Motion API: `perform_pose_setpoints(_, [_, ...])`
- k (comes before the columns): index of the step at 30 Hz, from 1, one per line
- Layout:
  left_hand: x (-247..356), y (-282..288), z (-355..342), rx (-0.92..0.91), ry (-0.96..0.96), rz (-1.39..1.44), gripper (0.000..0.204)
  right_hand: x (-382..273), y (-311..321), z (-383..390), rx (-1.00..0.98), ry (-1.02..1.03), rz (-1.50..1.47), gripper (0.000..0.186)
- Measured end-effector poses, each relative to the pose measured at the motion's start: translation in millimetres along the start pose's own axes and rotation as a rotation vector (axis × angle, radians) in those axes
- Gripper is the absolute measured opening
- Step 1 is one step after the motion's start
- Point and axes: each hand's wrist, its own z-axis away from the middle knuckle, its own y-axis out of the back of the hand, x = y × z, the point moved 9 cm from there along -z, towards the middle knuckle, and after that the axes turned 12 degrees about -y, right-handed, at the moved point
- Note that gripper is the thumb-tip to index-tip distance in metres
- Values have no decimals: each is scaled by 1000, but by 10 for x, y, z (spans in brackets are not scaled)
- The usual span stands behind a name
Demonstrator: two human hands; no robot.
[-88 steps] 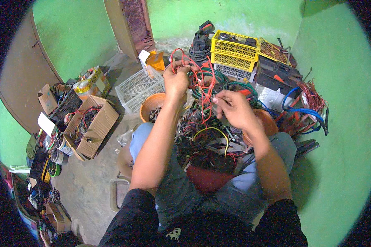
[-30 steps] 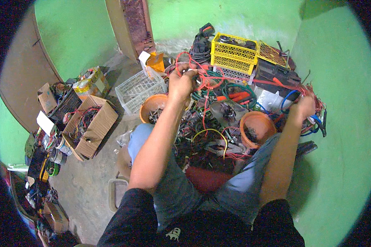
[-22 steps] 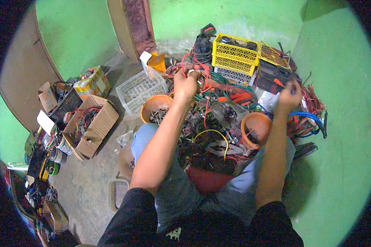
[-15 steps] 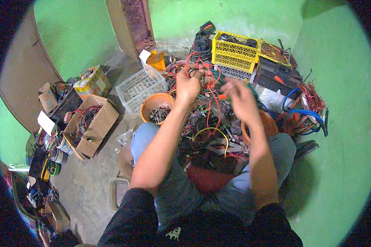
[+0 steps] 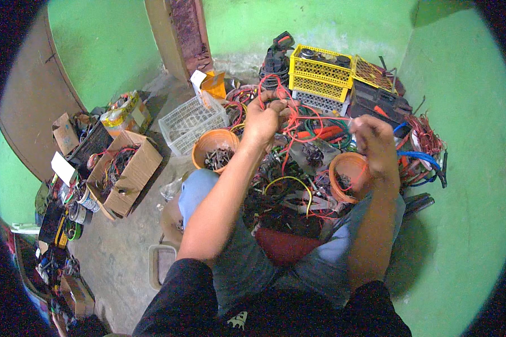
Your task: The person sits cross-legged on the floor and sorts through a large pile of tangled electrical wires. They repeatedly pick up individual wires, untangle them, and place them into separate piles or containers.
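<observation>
In front of me, a tangled bunch of thin red wire (image 5: 292, 106) hangs from my left hand (image 5: 264, 118), whose fingers are closed around it. One strand runs nearly straight across to my right hand (image 5: 375, 143), which is closed on it off to the right. Below both hands lies a pile of dark scraps and wire pieces, with a curved yellow wire (image 5: 299, 181) on top. An orange pot (image 5: 199, 145) holding small dark pieces stands beside my left forearm. Another orange pot (image 5: 352, 163) sits partly behind my right wrist.
Stacked yellow crates (image 5: 320, 74) stand against the far wall, beside a dark case (image 5: 368, 105). Blue cable (image 5: 424, 157) lies at the right. A clear plastic basket (image 5: 192, 121) and a cardboard box of wires (image 5: 130, 194) are on the left, with a small tray (image 5: 153, 267) nearer me.
My right hand has moved right and slightly down, drawing a red strand taut between my hands. My left hand has shifted a little right and still grips the bunch.
</observation>
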Motion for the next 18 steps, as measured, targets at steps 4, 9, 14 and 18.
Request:
perform_pose_setpoints(4, [45, -96, 3, -11, -59, -142, 14, 72, 423, -40, 132, 10, -228, 24])
perform_pose_setpoints(9, [39, 626, -270, 236, -95, 30, 12, 15, 1348, 119, -30, 285, -1158, 14])
perform_pose_setpoints(14, [179, 579, -198, 229, -104, 30, 12, 585, 2448, 618, 836, 170, -952, 15])
perform_pose_setpoints(18, [161, 398, -166, 163, -89, -21, 13, 1034, 2797, 347, 880, 242, 148, 21])
